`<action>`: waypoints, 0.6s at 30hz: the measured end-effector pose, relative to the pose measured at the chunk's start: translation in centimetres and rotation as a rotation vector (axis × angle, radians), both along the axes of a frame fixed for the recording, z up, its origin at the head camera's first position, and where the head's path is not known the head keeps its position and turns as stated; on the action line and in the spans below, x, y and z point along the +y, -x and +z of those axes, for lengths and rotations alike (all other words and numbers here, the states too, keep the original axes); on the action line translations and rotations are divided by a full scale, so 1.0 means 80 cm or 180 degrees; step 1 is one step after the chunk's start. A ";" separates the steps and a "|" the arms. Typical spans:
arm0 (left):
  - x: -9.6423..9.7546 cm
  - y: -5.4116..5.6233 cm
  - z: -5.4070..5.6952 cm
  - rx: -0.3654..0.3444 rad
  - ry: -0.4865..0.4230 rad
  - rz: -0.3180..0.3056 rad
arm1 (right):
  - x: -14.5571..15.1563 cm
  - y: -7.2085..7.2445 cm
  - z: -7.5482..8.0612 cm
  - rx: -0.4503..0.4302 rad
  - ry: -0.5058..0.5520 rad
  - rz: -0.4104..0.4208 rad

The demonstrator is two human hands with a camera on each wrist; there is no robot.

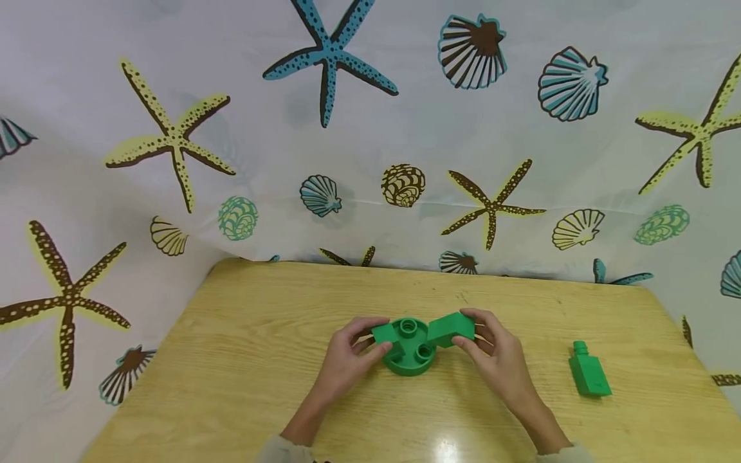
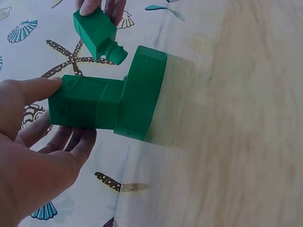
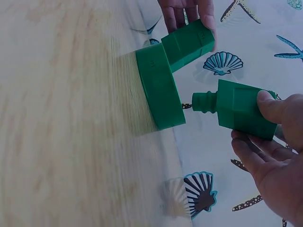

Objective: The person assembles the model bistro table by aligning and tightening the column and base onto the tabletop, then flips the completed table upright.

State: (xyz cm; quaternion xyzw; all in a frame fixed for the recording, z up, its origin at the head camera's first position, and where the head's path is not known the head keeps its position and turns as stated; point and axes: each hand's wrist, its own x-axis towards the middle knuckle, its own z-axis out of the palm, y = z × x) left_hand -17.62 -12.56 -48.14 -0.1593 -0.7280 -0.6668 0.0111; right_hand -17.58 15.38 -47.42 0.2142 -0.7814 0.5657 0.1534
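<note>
While apart, 2 grips (image 1: 343, 360) (image 1: 502, 361) palm-inward

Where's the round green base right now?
In the head view, the round base sits on the table, low and just right of centre, between left grip and right grip; a green block stands on the base's left side.

My left block (image 2: 78, 106), my right block (image 3: 242, 108) and the round base (image 1: 408, 368) at lower centre look like smooth, low-sheen plastic. The wood-grained table (image 1: 260, 321) shines glossy at bottom centre; lightly creased, matt cloth (image 1: 278, 148) fills the head view's upper half.
</note>
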 end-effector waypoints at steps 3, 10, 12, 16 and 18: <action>0.002 -0.001 -0.001 0.0012 -0.0022 0.0025 | -0.005 0.001 0.001 0.0013 0.0036 0.0014; 0.001 -0.002 0.000 0.0014 -0.0040 0.0104 | -0.020 0.008 0.000 0.0102 0.0053 0.0083; 0.002 -0.001 -0.001 0.0036 -0.0043 0.0093 | -0.023 0.008 -0.002 0.0124 0.0037 0.0073; 0.005 0.001 -0.003 0.0047 -0.0075 0.0077 | -0.027 0.006 -0.004 0.0139 0.0064 0.0053; 0.005 0.001 -0.003 0.0045 -0.0073 0.0085 | -0.028 0.005 -0.004 0.0131 0.0099 0.0061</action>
